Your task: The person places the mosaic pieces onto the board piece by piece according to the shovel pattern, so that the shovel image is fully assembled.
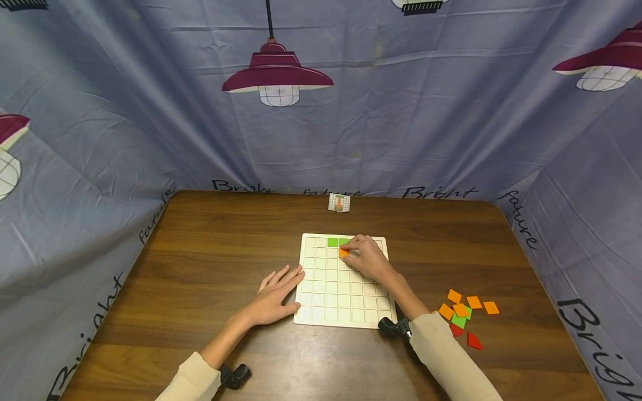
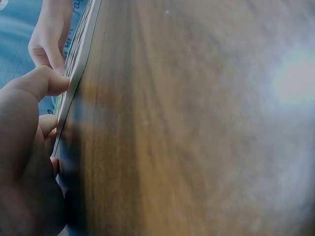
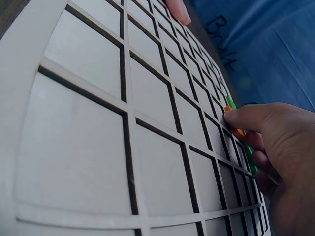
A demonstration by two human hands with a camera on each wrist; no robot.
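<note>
Brown wood-grain counter [image 1: 225, 239] | right hand [image 1: 371, 259] pinching flat orange square tile [image 1: 343, 253] at white gridded board [image 1: 345, 287] | left hand [image 1: 272, 301] fingers extended, touching board's left edge, tile beyond it

The head view is softly lit and fairly clear, with a pale sheen on the near part of the surface [image 1: 326, 365], while the dimmer wrist views look hazy, the left one washed by white glare at right.
</note>
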